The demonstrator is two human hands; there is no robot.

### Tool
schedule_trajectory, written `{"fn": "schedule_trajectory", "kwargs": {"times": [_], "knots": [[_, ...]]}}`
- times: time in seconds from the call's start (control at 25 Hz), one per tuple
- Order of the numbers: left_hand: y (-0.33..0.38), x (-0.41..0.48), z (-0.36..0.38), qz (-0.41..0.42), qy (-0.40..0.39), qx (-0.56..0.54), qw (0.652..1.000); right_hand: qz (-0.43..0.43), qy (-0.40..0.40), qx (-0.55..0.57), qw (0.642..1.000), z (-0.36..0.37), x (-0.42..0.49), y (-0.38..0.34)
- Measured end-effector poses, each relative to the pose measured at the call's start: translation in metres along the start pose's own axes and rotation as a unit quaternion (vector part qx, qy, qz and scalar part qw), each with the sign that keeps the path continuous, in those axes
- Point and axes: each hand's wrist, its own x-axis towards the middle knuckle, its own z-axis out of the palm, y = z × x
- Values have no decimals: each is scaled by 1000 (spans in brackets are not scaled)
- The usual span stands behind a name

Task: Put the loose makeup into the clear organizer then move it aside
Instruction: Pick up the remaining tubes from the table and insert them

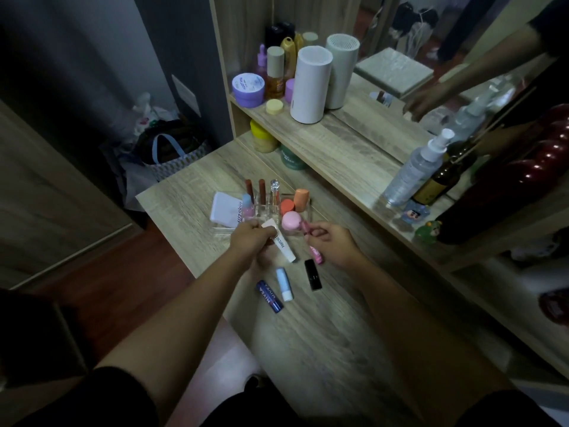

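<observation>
Clear organizer (300, 211) at table (323, 328) centre, stocked with lip tubes, orange caps and a pink round compact (291, 220). Left hand (251, 238) at its 6 o'clock edge, pinching a white tube (281, 245). Right hand (334, 241) at 5 o'clock, pinching a pink lip stick (314, 248). Loose toward 6 o'clock: black lipstick (313, 274), pale blue balm (284, 284), Nivea stick (269, 296).

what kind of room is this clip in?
Likely a bedroom dressing table: a mirror behind the wooden shelf, skincare jars and bottles such as the purple jar, and a clear organizer holding makeup.
</observation>
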Motion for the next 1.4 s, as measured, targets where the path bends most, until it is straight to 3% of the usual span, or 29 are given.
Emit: {"fn": "schedule_trajectory", "kwargs": {"times": [0.2,0.32,0.44,0.56,0.8,1.4], "knots": [[38,-2,-53,211,14,122,970,-64,19,79,995,6,6,-28],[61,-3,-66,331,49,235,913,-79,59,94,991,17,18,-41],[67,2,-67,387,79,371,840,-87,93,76,989,28,29,-49],[62,10,-64,398,98,446,796,-105,101,53,988,38,38,-48],[55,25,-55,391,97,499,767,-110,98,11,989,48,50,-42],[59,31,-46,355,59,536,764,-86,66,-30,994,57,57,-38]]}}
